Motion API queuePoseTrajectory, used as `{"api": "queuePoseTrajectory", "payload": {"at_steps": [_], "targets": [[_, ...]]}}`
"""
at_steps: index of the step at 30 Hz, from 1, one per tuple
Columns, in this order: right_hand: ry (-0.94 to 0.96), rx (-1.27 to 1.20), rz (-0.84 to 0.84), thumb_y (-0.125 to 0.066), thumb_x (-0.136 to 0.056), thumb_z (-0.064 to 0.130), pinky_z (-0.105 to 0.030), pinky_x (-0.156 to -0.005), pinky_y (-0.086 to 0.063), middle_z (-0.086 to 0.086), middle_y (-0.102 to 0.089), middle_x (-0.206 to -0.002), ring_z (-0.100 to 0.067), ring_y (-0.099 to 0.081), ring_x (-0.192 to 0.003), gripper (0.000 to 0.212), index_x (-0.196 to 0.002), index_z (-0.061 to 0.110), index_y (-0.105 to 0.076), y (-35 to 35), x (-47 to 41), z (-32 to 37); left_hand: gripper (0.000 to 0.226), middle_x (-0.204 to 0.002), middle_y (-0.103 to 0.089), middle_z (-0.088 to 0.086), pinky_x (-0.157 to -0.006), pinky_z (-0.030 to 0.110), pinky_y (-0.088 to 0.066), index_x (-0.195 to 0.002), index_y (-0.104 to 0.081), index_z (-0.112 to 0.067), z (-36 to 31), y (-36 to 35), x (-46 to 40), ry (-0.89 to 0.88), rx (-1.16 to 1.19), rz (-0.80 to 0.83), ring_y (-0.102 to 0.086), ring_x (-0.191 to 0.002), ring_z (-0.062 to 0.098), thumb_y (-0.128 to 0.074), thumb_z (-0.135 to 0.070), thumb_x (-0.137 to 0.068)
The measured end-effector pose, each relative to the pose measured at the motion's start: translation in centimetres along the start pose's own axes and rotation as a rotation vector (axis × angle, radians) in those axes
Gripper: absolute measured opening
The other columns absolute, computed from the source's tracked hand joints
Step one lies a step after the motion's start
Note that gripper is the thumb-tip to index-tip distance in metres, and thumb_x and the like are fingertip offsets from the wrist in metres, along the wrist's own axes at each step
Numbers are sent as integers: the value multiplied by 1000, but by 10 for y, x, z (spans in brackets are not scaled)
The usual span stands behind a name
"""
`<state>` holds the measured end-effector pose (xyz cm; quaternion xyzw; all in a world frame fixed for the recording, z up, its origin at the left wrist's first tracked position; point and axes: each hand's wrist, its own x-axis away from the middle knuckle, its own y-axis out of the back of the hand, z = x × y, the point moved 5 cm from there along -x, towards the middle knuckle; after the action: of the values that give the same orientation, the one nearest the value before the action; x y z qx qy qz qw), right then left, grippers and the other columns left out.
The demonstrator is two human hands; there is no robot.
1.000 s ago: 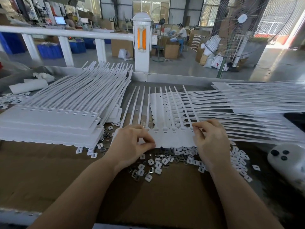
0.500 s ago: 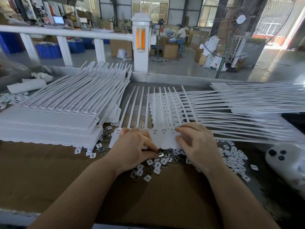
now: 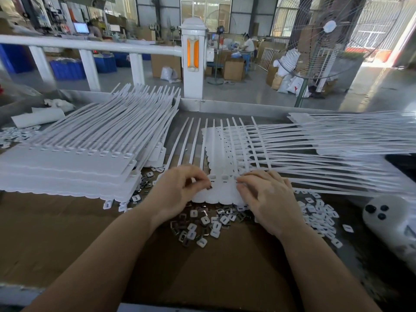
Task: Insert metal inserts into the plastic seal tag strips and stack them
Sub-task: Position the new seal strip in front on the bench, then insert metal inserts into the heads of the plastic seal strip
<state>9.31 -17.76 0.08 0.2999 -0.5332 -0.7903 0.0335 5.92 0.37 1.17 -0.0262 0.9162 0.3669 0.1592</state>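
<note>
Centre of the frame: left hand (image 3: 177,190) curled, thumb and forefinger pressed together, pinching a small dark metal insert (image 3: 209,187) at the left edge of the white seal tag strip (image 3: 221,192). Right hand (image 3: 267,199) lying on the strip's right part, fingers (image 3: 244,180) bent and close together, tips pressing at the row of slots; whether anything sits between them, cannot tell. Strip flat on the brown surface (image 3: 67,233), its long tails running toward the top of the frame. Just below both hands, a loose heap of metal inserts and white caps (image 3: 202,224), more white pieces (image 3: 319,215) scattered to the right. At left, a tall stack of finished strips (image 3: 67,163). At right, a fan of loose strips (image 3: 337,149) overlapping the worked one. White device (image 3: 391,219) at the right edge
</note>
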Motion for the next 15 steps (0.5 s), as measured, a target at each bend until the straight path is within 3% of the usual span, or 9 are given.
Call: {"api": "queuePoseTrajectory", "payload": {"at_steps": [5, 9, 15], "targets": [[-9, -63, 2, -46, -94, 37, -22, -97, -21, 16, -56, -118, -7, -39, -115, 27, -112, 30, -64, 0, -2, -2, 18, -75, -65, -14, -64, 9, -43, -78, -62, -31, 16, 7, -8, 128, 73, -53, -58, -67, -5, -61, -16, -88], [-15, -74, 11, -47, -94, 36, -23, -98, -22, 16, -57, -117, -8, -41, -114, 26, -111, 29, -65, 1, -1, -3, 16, -79, -67, -12, -68, 2, -40, -80, -65, -26, 19, 3, -4, 123, 117, -78, -59, -73, -7, -67, -11, -82], [-24, -81, 19, -48, -93, 34, -29, -101, -28, 15, -58, -115, -9, -42, -112, 24, -110, 28, -65, 1, -2, -3, 11, -81, -69, -4, -69, 4, -42, -82, -67, -15, 22, 7, 0, 151, 261, -158, -61, -74, -3, -68, -4, -80]]}}
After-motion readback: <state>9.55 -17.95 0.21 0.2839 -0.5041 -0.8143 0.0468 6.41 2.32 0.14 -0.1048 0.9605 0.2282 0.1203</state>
